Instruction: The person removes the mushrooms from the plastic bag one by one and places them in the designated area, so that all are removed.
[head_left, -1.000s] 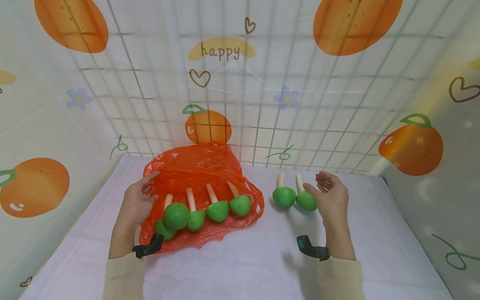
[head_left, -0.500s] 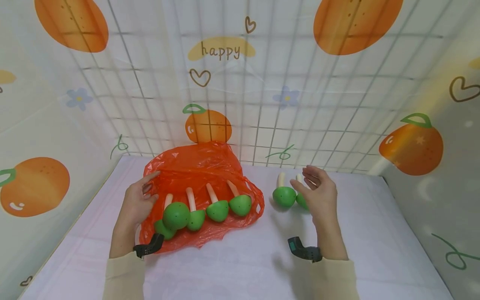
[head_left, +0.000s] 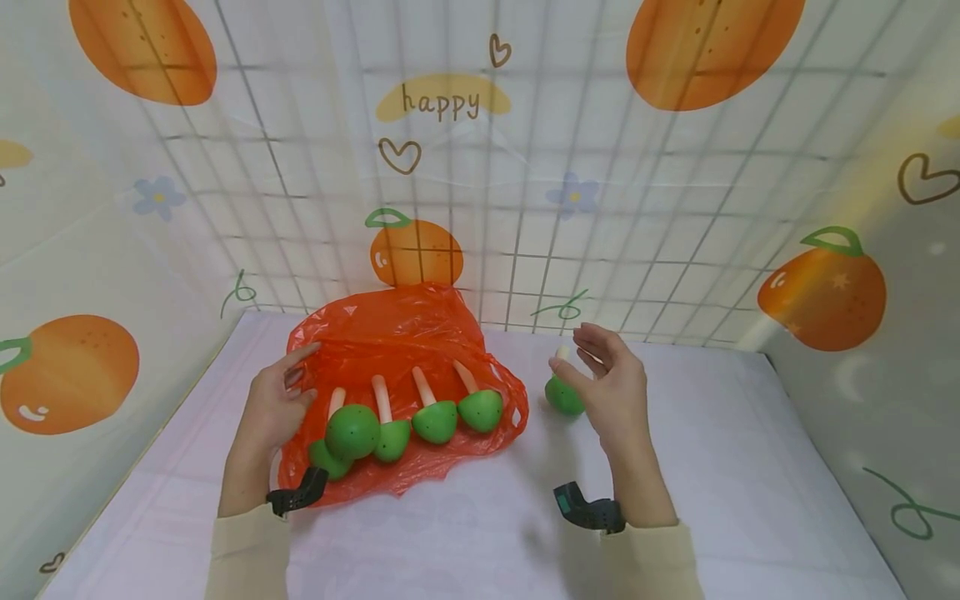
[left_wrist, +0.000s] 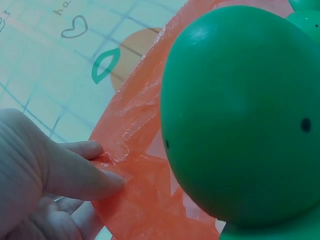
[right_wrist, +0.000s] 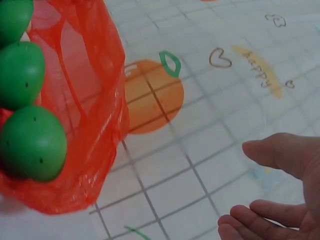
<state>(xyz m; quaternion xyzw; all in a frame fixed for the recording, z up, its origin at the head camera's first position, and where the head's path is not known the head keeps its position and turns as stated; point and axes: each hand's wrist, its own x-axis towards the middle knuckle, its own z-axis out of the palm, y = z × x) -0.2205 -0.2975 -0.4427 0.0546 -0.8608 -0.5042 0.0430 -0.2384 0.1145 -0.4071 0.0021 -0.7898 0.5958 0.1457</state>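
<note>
My left hand (head_left: 277,408) pinches the left edge of a red plastic bag (head_left: 390,312); in the left wrist view the thumb (left_wrist: 107,184) lies over the film. On the bag lie several green-capped toy mushrooms (head_left: 435,423) with pale stems. One round green cap (head_left: 352,432) sits on top of the others at the left. My right hand (head_left: 615,392) is raised over the table on the right, thumb and fingers apart, holding nothing. Behind it a single green-capped mushroom (head_left: 562,396) shows partly; another beside it is hidden by the hand.
A white cloth-covered table (head_left: 450,542) carries everything. Behind it stands a wire grid (head_left: 525,250) seen through a sheet printed with oranges. Similar printed sheets (head_left: 862,417) close off both sides.
My right hand has moved left across the two loose mushrooms, now covering the right one and part of the left one. The left hand, bag and mushrooms on it have stayed put.
</note>
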